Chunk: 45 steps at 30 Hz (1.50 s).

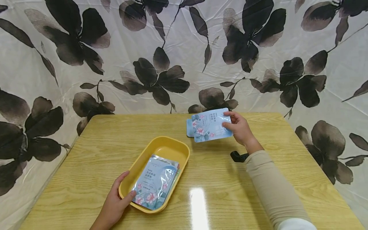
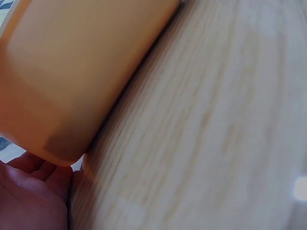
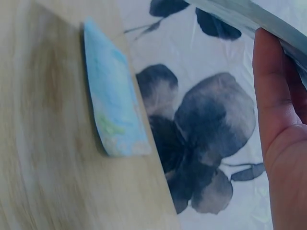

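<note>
My right hand (image 1: 241, 129) pinches a light blue face mask packet (image 1: 211, 126) with pink flowers by its right end, raised over the back of the table. Partly hidden behind it, another blue packet (image 1: 189, 128) lies on the table; the right wrist view shows more of this flat packet (image 3: 115, 100). My left hand (image 1: 116, 198) grips the near left end of a yellow plastic basin (image 1: 172, 145), thumb over the rim and fingers against the outside wall (image 2: 72, 86). Inside the basin rest stacked packets, a blue flowered face mask packet (image 1: 155, 182) on top.
A small black object (image 1: 239, 156) sits on the wooden table (image 1: 86, 166), beside the right wrist and partly covered by the sleeve. Behind the table's back edge hangs a white cloth (image 1: 184, 57) with dark flowers.
</note>
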{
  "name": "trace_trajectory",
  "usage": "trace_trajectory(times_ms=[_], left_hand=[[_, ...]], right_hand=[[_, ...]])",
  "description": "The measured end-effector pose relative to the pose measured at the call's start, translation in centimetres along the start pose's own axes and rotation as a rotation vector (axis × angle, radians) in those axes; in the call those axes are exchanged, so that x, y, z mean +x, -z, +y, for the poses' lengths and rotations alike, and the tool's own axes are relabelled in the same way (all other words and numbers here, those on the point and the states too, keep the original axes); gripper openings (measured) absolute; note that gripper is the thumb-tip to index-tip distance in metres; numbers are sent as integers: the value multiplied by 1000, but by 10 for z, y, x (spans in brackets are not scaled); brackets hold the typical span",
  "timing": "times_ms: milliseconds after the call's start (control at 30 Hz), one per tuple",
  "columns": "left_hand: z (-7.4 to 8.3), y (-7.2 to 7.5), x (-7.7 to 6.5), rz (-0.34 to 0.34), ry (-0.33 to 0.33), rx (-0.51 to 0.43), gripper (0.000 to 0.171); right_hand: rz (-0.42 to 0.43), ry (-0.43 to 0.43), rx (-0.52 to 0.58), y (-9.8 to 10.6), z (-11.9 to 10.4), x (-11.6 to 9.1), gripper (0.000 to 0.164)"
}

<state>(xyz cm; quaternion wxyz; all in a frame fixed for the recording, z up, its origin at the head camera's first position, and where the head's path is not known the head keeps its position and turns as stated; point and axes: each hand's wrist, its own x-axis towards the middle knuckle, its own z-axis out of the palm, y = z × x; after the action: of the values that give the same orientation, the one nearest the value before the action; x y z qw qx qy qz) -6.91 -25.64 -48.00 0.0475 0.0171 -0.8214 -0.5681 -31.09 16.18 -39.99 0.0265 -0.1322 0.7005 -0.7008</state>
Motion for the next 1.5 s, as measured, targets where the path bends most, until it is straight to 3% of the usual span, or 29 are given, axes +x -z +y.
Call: trace_trajectory(times_ms=[333,1167,1500], left_hand=[[2,0,-1,-16,6,-84,67],[-1,0,-1,-5,8,-67,67],[0,1,0,-8,27,-26,67]], right_hand=[[89,-45,-43,23,5,3,48],[268,-119,-173,73,17,8,55],[279,-167,-273,91,24,10,55]])
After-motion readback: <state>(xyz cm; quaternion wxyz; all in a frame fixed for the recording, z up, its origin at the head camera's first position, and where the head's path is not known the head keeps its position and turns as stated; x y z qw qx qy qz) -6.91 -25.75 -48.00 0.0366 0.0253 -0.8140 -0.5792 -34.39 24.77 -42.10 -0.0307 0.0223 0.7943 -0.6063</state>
